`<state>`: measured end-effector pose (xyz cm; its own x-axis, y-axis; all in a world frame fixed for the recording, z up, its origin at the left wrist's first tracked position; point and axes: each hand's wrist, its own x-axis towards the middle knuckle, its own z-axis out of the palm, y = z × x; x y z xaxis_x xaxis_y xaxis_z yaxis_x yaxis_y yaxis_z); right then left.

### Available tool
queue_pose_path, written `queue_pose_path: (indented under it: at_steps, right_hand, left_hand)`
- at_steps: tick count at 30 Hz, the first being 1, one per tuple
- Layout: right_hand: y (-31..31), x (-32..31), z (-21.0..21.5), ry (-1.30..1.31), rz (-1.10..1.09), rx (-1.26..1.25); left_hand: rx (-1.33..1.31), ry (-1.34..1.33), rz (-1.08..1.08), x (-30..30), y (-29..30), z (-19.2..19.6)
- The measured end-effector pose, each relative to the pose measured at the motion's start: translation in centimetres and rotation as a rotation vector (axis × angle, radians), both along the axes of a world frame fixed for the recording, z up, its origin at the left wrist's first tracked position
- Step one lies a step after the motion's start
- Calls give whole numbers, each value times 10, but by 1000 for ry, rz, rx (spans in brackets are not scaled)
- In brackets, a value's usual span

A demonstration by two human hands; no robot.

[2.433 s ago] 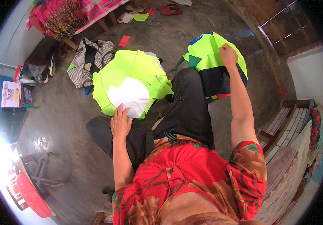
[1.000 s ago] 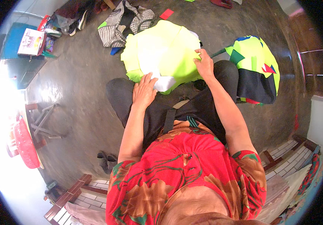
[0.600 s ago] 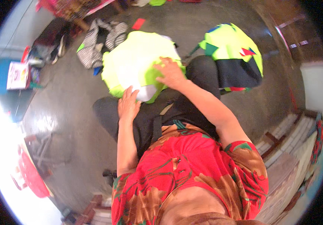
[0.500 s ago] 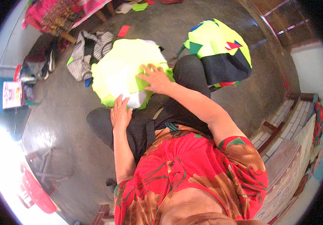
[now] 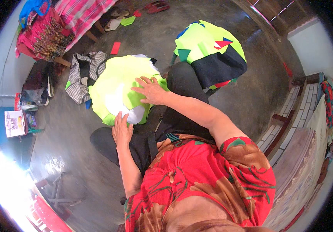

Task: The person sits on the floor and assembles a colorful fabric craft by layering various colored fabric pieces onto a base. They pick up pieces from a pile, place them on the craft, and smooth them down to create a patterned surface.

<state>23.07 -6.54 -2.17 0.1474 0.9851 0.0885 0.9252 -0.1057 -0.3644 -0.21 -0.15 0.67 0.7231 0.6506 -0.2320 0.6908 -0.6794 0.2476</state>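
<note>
Some cloth [image 5: 116, 77] (lime) under right grip [image 5: 154, 92]

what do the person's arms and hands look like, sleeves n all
The left hand and right hand are human and ungloved. No watch or bracelet shows on either bare forearm. The short right sleeve is loose and red, with large brown flower shapes and green leaf patterns. Any rings are too small to tell.

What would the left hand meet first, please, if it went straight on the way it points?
The left hand would meet the lime and white cloth pile; its fingers seem to touch the near edge, though depth is unclear.
</note>
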Motion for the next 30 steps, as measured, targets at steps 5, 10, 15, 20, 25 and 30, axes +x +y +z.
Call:
queue_pose_path:
  at_steps: [5, 10, 15, 20, 25, 30]
  right_hand:
    - [-22, 25, 50, 94, -110, 356]
    - [-88, 100, 100, -82, -420, 595]
    - [-184, 209, 85, -388, -792, 560]
    - [-258, 259, 35, -279, -1195, 86]
    - [-251, 258, 30, -207, -1280, 35]
    - [-249, 262, 38, -188, -1301, 11]
  left_hand:
    - [11, 18, 14, -1, 0, -1]
    - [-2, 3, 20, -3, -1, -1]
    - [-15, 23, 27, -3, -1, -2]
    - [4, 10, 9, -3, -2, -2]
    - [38, 2, -12, -7, 0, -4]
    - [38, -6, -8, -8, 0, -5]
